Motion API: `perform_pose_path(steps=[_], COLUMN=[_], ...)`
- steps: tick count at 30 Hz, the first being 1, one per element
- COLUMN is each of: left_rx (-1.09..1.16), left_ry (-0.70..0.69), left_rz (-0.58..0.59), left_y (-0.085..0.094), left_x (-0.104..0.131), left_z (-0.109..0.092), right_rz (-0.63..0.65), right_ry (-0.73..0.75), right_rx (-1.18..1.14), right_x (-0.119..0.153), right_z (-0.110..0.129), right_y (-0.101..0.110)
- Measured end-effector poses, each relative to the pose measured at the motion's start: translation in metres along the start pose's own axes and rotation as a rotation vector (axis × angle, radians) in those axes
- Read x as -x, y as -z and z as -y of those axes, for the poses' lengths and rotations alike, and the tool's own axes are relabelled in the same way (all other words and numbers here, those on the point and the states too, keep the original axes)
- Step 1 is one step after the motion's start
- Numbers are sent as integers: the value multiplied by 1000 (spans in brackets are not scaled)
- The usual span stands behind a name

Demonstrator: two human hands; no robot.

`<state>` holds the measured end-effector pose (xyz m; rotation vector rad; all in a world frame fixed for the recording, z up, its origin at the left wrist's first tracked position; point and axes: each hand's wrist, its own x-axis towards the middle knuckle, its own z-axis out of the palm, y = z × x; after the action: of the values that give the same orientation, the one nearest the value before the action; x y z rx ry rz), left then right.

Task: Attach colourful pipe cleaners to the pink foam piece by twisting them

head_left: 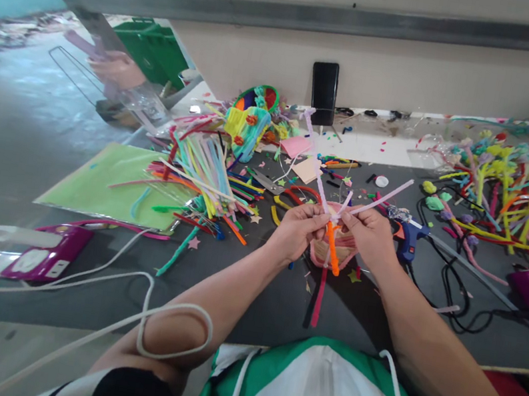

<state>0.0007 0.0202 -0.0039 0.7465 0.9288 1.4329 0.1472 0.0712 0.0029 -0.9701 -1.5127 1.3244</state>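
Above the dark tabletop, my left hand [297, 230] and my right hand [370, 235] meet with their fingertips closed. Between them they pinch pale lilac pipe cleaners [322, 187] where the strands cross. One long strand points up and away, and another slants out to the right. From the same joint an orange pipe cleaner [333, 250], thickly wound, hangs toward me. Under my hands lies a pink fuzzy piece [320, 254], partly covered. A red strip [319, 302] rests nearer to me. Orange-handled scissors [301, 194] lie just beyond my left hand.
Left are a pipe cleaner bundle [210, 172], a green sheet [90, 179] and a purple power strip [57, 251]. A blue glue gun [409, 241], black cables [462, 292] and a tangled pipe cleaner heap [504, 191] lie right. A phone [323, 93] leans on the back panel.
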Motion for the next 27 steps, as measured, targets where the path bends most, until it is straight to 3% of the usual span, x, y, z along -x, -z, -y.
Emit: perform_pose_path(steps=[6,14,23,25,27], left_rx=[1,22,-11,-34,-46], left_ry=[-12,-8,-59,-71,-93], left_rz=[23,-7,-21,-13,-5], left_y=[-1,-5,-5,-5,-4], left_x=[1,4,5,5,4], left_z=[-1,-2,1,2,3], right_rz=[14,197,512,510,429], right_ry=[-36,-199,-393,-414,-432], right_rx=[-107,-504,-682,-704,-712], right_x=[2,4,-1,0,3], right_z=[-1,1,3,3,3], right_y=[-3,-7,2,0,-5])
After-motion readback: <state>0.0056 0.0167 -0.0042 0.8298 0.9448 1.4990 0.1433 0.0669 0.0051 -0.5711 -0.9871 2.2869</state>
